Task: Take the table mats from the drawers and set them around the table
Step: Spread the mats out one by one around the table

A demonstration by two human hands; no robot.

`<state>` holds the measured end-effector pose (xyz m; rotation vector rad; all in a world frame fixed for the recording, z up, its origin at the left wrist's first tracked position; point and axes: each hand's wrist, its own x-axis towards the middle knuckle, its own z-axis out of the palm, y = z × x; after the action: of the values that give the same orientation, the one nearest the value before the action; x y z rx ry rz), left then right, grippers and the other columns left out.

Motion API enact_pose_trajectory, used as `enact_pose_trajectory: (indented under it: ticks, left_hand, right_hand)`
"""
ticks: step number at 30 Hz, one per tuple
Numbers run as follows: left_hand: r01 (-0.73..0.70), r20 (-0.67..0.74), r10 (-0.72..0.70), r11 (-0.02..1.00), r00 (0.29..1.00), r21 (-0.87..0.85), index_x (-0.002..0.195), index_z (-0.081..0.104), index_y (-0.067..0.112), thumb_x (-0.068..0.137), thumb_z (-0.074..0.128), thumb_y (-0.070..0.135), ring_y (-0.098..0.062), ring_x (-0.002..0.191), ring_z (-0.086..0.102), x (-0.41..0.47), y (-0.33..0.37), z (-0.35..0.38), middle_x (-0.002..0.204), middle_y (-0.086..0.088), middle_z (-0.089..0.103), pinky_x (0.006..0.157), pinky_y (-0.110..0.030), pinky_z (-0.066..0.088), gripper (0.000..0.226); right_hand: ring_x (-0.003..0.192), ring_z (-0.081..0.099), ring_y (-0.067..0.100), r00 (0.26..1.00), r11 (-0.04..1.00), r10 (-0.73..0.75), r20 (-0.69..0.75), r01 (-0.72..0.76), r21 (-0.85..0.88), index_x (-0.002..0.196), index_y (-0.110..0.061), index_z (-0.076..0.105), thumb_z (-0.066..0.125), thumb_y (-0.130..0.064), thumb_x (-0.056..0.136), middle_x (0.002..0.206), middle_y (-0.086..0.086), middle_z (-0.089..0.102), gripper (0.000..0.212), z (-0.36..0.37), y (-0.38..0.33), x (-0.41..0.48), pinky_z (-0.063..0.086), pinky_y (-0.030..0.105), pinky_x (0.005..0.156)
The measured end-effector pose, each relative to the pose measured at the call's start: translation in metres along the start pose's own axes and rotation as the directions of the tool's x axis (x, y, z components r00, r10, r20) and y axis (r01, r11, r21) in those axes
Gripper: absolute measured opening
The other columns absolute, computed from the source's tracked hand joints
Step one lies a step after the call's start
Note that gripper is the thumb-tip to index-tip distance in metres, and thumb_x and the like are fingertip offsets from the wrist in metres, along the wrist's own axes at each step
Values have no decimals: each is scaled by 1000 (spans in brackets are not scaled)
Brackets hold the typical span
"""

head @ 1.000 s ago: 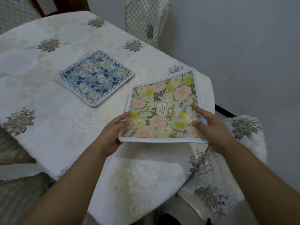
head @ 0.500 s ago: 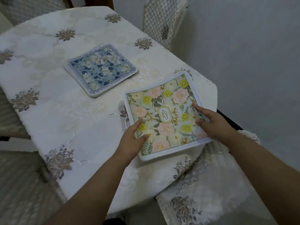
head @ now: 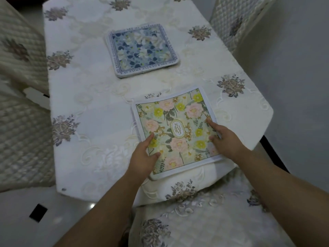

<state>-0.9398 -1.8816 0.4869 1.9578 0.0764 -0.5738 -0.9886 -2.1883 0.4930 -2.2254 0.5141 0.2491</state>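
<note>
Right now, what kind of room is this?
Probably a home dining room: an embroidered tablecloth spread over the table, quilted chair covers beside it, and floral table mats on top.
</note>
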Motion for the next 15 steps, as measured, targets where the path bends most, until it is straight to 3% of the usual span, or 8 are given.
enact_pose_trajectory:
  ticks: [3, 5, 7, 9, 10, 12, 15]
  left_hand:
    - [-40, -16, 42, 994, 999, 98, 150, 43, 40, 90, 74, 15, -8, 121, 45, -4, -3, 0, 127, 8, 46, 103, -23, 38, 72]
    - [-52, -51, 63, 980, 997, 194, 150, 44, 34, 88, 76, 18, -20, 130, 44, -8, -5, 1, 135, -3, 44, 111, -33, 38, 72]
    - [-22, -156, 87, 926, 984, 377, 150, 45, 27, 84, 78, 26, -33, 140, 33, -14, -8, 4, 153, -13, 32, 115, -43, 33, 74]
    - [-17, -215, 176, 810, 961, 586, 155, 37, 24, 85, 71, 36, -35, 150, 16, -18, -8, 11, 166, -12, 14, 117, -49, 26, 78]
    - [-83, -163, 245, 755, 956, 650, 158, 30, 24, 89, 63, 40, -32, 154, 6, -19, -7, 18, 169, -10, 5, 120, -48, 20, 78]
    - [-286, 54, 355, 645, 933, 709, 161, 15, 25, 98, 41, 49, -24, 155, -14, -20, -5, 38, 170, -5, -6, 125, -44, 6, 73]
    - [-411, 252, 354, 504, 901, 760, 162, 1, 26, 103, 17, 52, -19, 152, -23, -24, -9, 71, 170, 1, -10, 125, -44, -5, 66]
  right_hand:
    - [108, 51, 10, 997, 994, -62, -34, 59, -94, 151, -36, 38, 57, -12, 99, 123, -2, 52, 60, 5, 3, 1, 34, 8, 77]
    - [97, 54, 19, 995, 981, -87, -43, 79, -176, 150, -33, 40, 59, -15, 98, 116, 7, 53, 58, 7, 2, -1, 36, 17, 70]
    - [111, 51, 31, 990, 943, -56, -131, 9, -331, 147, -30, 47, 64, -22, 94, 131, 15, 51, 56, 10, 1, -7, 44, 34, 87]
    - [134, 35, 39, 964, 871, -80, -253, -56, -488, 144, -26, 50, 68, -28, 89, 152, 16, 36, 58, 17, -2, -18, 38, 51, 102]
    - [142, 26, 39, 959, 853, -141, -247, -9, -522, 146, -23, 48, 67, -30, 89, 159, 16, 28, 60, 23, -6, -22, 33, 54, 108]
    - [152, 9, 34, 961, 827, -265, -72, 188, -530, 153, -20, 35, 56, -38, 97, 166, 13, 13, 63, 41, -16, -29, 19, 52, 120]
    - [151, -20, 21, 943, 774, -275, 189, 334, -537, 160, -23, 5, 25, -47, 105, 165, -1, -15, 64, 74, -19, -36, 1, 46, 123]
